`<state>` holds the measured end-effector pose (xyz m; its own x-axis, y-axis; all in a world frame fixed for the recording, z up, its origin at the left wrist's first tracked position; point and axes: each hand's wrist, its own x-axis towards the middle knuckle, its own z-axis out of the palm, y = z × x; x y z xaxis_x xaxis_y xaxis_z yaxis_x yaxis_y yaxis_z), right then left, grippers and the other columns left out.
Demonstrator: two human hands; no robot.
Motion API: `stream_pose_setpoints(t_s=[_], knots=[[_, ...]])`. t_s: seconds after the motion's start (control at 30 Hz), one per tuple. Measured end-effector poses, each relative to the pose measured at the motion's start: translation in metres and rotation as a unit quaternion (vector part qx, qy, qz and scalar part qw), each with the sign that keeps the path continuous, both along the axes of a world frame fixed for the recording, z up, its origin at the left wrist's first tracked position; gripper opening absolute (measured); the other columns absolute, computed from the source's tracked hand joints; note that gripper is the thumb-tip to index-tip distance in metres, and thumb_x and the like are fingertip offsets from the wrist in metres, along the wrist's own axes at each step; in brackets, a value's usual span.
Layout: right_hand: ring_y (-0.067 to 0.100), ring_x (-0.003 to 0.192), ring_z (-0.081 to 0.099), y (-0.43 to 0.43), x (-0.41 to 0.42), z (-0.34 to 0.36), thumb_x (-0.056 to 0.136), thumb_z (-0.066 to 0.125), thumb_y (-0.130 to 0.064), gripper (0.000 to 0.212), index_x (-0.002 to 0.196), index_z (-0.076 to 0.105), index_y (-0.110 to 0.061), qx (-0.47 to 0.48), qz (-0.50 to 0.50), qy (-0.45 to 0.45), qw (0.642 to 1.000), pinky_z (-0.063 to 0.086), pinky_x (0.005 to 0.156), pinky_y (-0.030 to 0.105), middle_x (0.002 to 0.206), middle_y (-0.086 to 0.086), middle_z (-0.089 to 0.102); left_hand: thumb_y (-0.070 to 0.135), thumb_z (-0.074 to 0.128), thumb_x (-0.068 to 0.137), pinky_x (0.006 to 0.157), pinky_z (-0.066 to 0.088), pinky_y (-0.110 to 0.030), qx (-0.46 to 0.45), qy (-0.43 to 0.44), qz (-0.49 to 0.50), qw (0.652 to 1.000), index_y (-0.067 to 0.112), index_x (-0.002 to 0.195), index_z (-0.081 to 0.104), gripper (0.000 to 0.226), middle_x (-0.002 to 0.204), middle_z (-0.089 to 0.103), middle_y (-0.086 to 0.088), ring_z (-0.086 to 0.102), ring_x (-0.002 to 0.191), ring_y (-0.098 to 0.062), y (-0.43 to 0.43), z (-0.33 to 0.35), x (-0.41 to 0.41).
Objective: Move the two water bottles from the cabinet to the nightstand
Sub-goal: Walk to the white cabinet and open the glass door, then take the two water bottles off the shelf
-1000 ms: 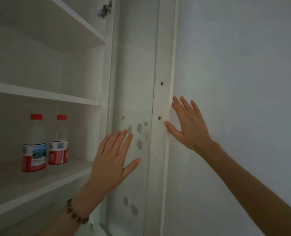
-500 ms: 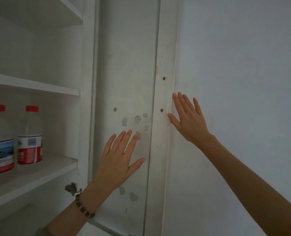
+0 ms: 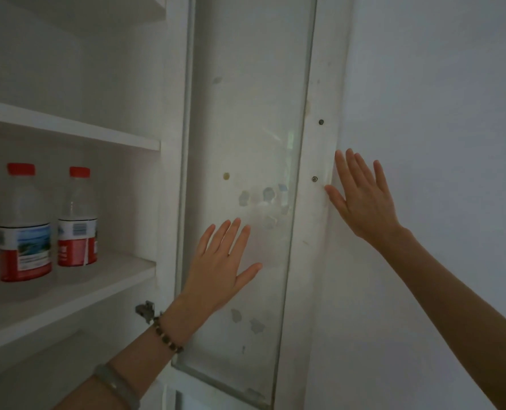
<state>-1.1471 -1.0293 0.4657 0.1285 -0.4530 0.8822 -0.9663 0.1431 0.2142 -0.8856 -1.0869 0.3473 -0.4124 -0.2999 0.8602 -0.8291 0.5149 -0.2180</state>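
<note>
Two clear water bottles with red caps and red-and-white labels stand upright side by side on a white cabinet shelf (image 3: 103,279) at the left: the nearer bottle (image 3: 24,226) and the one to its right (image 3: 77,220). My left hand (image 3: 222,261) is flat and empty, fingers spread, against the glass of the opened cabinet door (image 3: 246,128), well to the right of the bottles. My right hand (image 3: 361,199) is open too, fingers spread, resting at the door's outer white frame edge beside the wall. The nightstand is not in view.
Another white shelf (image 3: 68,128) sits above the bottles. A metal hinge (image 3: 146,310) shows below the bottle shelf by my left wrist. The door frame carries two screws (image 3: 315,179). A plain white wall (image 3: 438,113) fills the right side.
The door has swung wider and shows more of its glass face. Both hands stay flat on it. The view has shifted back left, bringing the bottles fully into sight.
</note>
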Motion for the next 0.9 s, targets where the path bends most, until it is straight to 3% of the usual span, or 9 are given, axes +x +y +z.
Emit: stream_pose_setpoints(t_s=[0.17,0.27,0.47,0.67,0.8,0.9], knots=[[0.033,0.139,0.024,0.01,0.023,-0.005,0.096,0.022,-0.047,0.062,0.146,0.017,-0.011,-0.026,0.022,0.019,0.999,0.014,0.113,0.049,0.15,0.022,0.026,0.055,0.035,0.091,0.106,0.031,-0.048,0.002,0.004,0.009,1.0,0.006,0.133,0.045,0.066,0.138,0.046,-0.017,0.043,0.126,-0.031,-0.001,0.001,-0.001],[0.035,0.138,0.026,0.009,0.056,-0.022,0.096,0.028,-0.045,0.06,0.144,0.023,-0.008,-0.031,0.088,0.037,0.995,0.019,0.113,0.05,0.148,0.023,0.029,0.054,0.037,0.091,0.105,0.032,-0.047,-0.014,0.023,0.04,0.999,0.005,0.132,0.046,0.065,0.136,0.048,-0.017,0.045,0.124,-0.031,-0.001,-0.001,0.012],[0.033,0.137,0.027,-0.015,0.127,-0.062,0.095,0.028,-0.047,0.061,0.143,0.028,-0.009,0.046,0.218,0.004,0.975,0.021,0.112,0.043,0.147,0.022,0.031,0.055,0.033,0.091,0.105,0.034,-0.047,-0.021,0.038,0.118,0.992,0.004,0.13,0.047,0.066,0.131,0.053,-0.018,0.049,0.12,-0.032,0.004,-0.005,0.052],[0.032,0.136,0.03,-0.048,0.22,-0.092,0.094,0.025,-0.048,0.063,0.141,0.03,-0.006,0.114,0.349,-0.033,0.93,0.02,0.111,0.038,0.146,0.023,0.034,0.059,0.031,0.09,0.105,0.034,-0.048,0.036,0.048,0.265,0.962,0.005,0.134,0.04,0.07,0.135,0.049,-0.017,0.046,0.123,-0.032,0.024,-0.019,0.138],[0.026,0.142,0.016,-0.064,0.277,-0.105,0.091,0.02,-0.054,0.069,0.145,0.023,-0.01,0.136,0.419,-0.068,0.895,0.007,0.111,0.029,0.153,0.016,0.02,0.056,0.033,0.089,0.102,0.036,-0.047,0.019,0.055,0.328,0.943,0.004,0.132,0.042,0.069,0.134,0.05,-0.016,0.048,0.121,-0.031,0.037,-0.019,0.187],[0.026,0.142,0.016,-0.075,0.313,-0.11,0.096,0.034,-0.046,0.062,0.144,0.022,-0.008,0.156,0.459,-0.097,0.869,0.006,0.109,0.026,0.153,0.015,0.021,0.054,0.035,0.089,0.1,0.037,-0.047,0.003,0.054,0.355,0.933,0.003,0.131,0.043,0.066,0.131,0.052,-0.017,0.05,0.118,-0.032,0.037,-0.02,0.217]])
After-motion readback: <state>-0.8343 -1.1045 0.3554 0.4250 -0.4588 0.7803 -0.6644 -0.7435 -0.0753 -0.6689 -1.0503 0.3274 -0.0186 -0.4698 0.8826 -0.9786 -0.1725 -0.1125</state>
